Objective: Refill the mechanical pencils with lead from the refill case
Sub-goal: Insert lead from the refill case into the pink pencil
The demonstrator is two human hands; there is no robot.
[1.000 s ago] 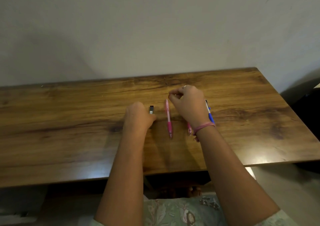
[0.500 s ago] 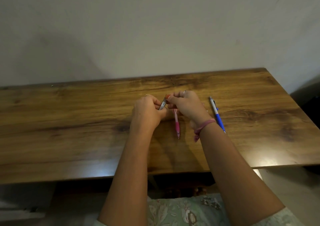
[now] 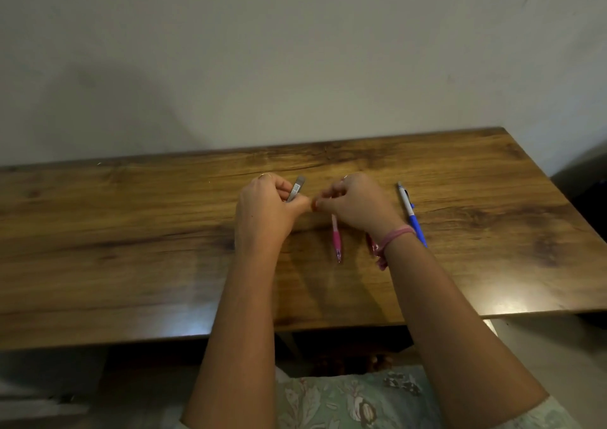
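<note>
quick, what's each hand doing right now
Left hand: grips the refill case.
Right hand: fingers curled, pinched at the tips; what they hold cannot be told.

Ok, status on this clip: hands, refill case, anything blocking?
Left hand grips refill case. Right hand curled, pinching near case; contents unclear. Pink pencil, blue pencil on table. Nothing blocking.

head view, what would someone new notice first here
Two hands meet above the middle of the wooden desk: the left hand grips a small grey refill case, and the right hand has its fingertips pinched together beside it. A pink pencil lies just under the right hand, and a blue and white pencil lies to its right.
</note>
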